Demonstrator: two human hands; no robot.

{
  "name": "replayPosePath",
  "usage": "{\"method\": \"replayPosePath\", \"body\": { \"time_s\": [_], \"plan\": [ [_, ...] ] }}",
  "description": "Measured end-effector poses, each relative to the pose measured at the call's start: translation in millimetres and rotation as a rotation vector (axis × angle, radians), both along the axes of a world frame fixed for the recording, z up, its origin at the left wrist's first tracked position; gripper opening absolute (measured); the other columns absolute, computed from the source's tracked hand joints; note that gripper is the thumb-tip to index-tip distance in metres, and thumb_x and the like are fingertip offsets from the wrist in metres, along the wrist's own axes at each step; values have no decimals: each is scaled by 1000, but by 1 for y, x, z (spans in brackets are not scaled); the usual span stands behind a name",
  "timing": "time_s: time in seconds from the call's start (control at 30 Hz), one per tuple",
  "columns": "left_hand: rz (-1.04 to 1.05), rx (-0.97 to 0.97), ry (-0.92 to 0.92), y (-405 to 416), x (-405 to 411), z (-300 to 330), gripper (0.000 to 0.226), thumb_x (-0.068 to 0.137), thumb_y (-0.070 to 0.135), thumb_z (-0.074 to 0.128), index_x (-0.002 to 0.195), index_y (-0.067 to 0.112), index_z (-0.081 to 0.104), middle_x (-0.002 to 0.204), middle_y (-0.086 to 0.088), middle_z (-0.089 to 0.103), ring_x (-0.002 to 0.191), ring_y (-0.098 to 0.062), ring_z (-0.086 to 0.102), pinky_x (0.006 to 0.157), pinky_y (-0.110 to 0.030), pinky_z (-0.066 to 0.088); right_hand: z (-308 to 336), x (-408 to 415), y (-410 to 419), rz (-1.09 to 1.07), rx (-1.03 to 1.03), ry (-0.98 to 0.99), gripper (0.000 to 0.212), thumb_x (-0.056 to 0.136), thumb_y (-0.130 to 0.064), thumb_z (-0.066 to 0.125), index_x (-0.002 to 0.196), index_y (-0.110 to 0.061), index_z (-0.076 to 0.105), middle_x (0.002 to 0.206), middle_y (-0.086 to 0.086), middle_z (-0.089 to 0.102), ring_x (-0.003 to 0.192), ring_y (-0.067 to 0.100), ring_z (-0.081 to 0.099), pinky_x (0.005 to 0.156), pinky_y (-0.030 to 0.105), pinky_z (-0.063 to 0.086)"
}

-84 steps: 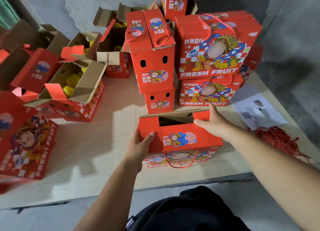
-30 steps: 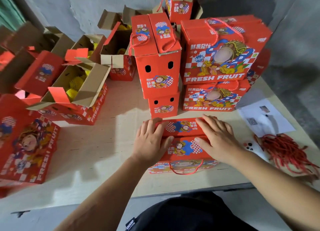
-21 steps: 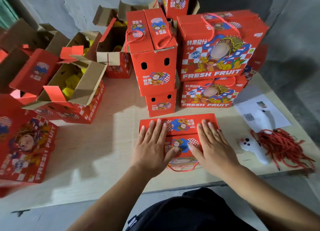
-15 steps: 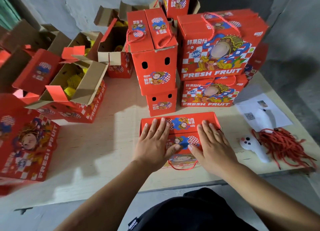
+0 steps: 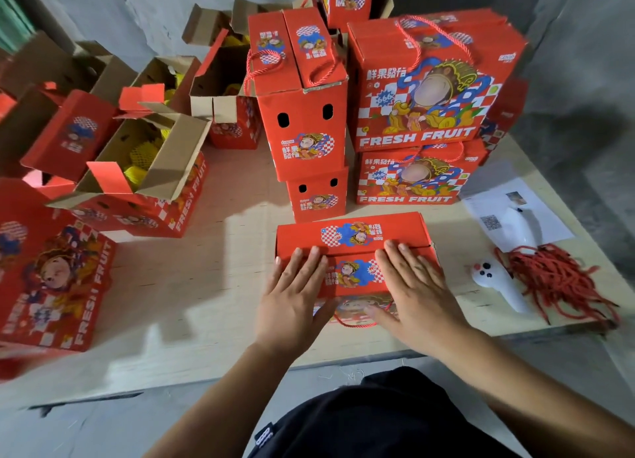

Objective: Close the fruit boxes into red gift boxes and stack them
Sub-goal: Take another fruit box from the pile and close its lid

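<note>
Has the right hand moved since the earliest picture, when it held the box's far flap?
Yes. The right hand has come back toward the person, away from the stacked FRESH FRUIT boxes, and now lies flat on the gift box lid.

Probably a fruit-packing storeroom: bare concrete walls (image 5: 144,7), plywood table (image 5: 206,285), stacked red gift boxes (image 5: 422,107).

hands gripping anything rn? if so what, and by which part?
Nothing gripped. Left hand and right hand lie flat, fingers straight, pressing the top flaps of the red gift box on the table.
</note>
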State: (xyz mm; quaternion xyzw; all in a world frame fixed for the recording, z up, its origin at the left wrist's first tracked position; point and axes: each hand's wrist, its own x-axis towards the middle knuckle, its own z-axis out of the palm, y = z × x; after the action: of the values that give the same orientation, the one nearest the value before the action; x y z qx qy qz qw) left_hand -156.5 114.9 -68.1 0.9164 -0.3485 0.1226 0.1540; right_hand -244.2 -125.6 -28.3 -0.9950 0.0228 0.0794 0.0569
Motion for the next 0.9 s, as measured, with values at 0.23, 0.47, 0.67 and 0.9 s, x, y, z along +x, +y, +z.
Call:
{"method": "replayPosePath", "body": {
  "time_s": [0.23, 0.47, 0.67, 0.9],
  "plan": [
    [-25, 43, -17, 1, 5, 7, 77, 96, 63, 62, 156, 18, 47, 161, -2, 45, 151, -31, 40, 124, -55, 31, 22, 23, 4, -32, 126, -74, 92, 99, -68, 36, 165, -20, -6, 169, -4, -20, 155, 13, -20, 126, 32, -9],
    [17, 99, -6, -3, 5, 19, 83, 92, 68, 57, 154, 14, 49, 154, -5, 53, 141, -38, 49, 119, -58, 37, 24, 31, 17, -29, 90, 90, 100, 94, -72, 46, 166, -18, 2, 174, 2, -7, 160, 21, -1, 129, 38, 3],
    [21, 5, 64, 12, 35, 23, 99, 76, 79, 62, 154, 19, 49, 148, -8, 51, 134, -36, 46, 122, -65, 23, 19, 39, -18, -35, 51, 64, 93, 86, -91, 13, 162, -43, -13, 170, -6, -24, 158, 18, -17, 128, 42, 0],
    [574, -646, 881, -6, 27, 16, 73, 94, 42, 74, 152, 17, 37, 145, -17, 51, 136, -37, 49, 114, -50, 42, 20, 79, -56, -278, 53, 21, 80, 91, -83, 29, 154, -33, 27, 162, 3, 33, 146, 32, 33, 115, 47, 31]
  ]
}}
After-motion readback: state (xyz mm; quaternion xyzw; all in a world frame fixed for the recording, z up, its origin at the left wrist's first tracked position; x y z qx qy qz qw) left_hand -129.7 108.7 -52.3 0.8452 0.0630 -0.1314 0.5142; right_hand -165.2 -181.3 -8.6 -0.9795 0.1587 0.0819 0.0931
